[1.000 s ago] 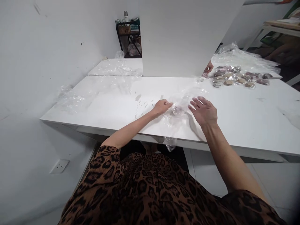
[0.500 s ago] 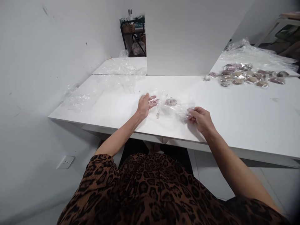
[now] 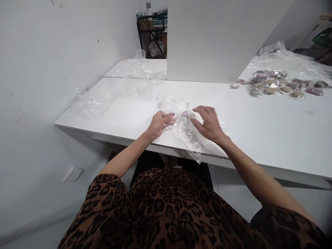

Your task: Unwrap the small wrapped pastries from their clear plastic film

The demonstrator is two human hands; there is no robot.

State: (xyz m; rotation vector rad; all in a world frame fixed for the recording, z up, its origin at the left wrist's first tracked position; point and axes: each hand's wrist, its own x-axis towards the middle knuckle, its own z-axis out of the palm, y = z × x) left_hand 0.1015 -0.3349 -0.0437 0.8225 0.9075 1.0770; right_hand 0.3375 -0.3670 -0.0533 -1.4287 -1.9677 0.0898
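Note:
A clear plastic wrap [image 3: 187,136] lies crumpled in front of me, one end drooping over the table's front edge. My left hand [image 3: 161,123] grips the left part of this wrap. Within or under the plastic is a small pinkish, patterned round item [image 3: 188,114]; its exact kind does not show. My right hand [image 3: 207,122] is at the right of that item, thumb and fingers apart in a wide curve, with nothing visible between them. Whether its fingertips touch the item is unclear.
Loose clear plastic [image 3: 129,83] is spread along the table's left side. Several wrapped brownish and pink round items [image 3: 285,88] lie at the back right, in front of more plastic sheeting [image 3: 293,62]. A white upright panel [image 3: 204,41] stands behind the white table [image 3: 264,131].
My right hand has let go of the wrap's right end and moved left and up, opening beside the item. That end now hangs toward me. My left hand has closed more on the plastic.

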